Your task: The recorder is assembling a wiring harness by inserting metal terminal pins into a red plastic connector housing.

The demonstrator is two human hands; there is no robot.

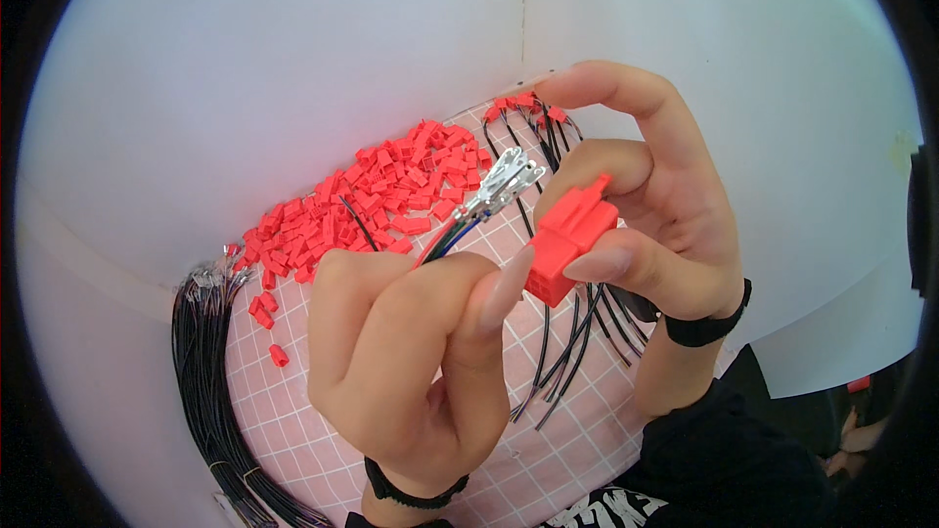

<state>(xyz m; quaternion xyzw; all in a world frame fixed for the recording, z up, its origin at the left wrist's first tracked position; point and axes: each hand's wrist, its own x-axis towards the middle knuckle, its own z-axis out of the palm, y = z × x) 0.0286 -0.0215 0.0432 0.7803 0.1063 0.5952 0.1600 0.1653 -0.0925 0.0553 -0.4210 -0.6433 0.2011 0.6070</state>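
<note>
My left hand (406, 352) is closed in a pinch on a wire bundle (445, 241), whose thin red, green, blue and black leads stick out above the fingers. Bare silver crimp terminals (499, 184) cap these leads in a tight cluster. Between thumb and forefinger, my right hand (675, 205) grips a red plastic connector housing (570, 244), with its other fingers raised. The housing is tilted, its face with openings toward the lower left. The terminals are up and left of the housing, apart from it. My left thumb's long nail reaches close to the housing's lower left edge.
A heap of loose red housings (362, 196) lies along the far left table edge. A thick bundle of black cables (201, 372) with terminals curves down the left. Black cables with red connectors (523, 103) lie beyond my hands on the pink gridded cloth (284, 411). White panels (245, 49) wall the table.
</note>
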